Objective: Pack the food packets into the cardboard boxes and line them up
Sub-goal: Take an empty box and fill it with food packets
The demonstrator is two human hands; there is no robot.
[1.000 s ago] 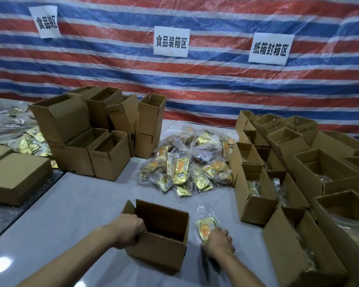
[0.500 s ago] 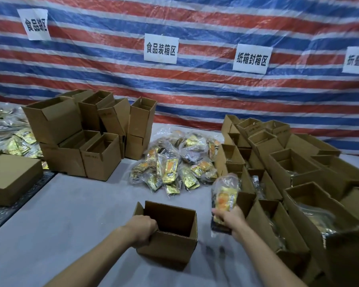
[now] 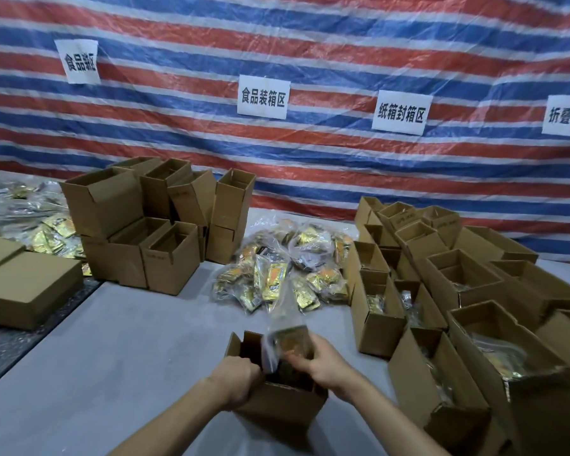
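Head view, forward-down over near table (image 3: 119, 340)

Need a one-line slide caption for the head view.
Right hand holds a food packet in the mouth of an open cardboard box gripped by the left hand.

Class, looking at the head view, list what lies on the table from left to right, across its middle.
closed flat cardboard boxes → stack of open boxes → pile of food packets → rows of open boxes holding packets

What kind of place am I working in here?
Likely a makeshift food packing station: open cardboard boxes in rows, a pile of food packets, paper zone signs on a striped tarp.
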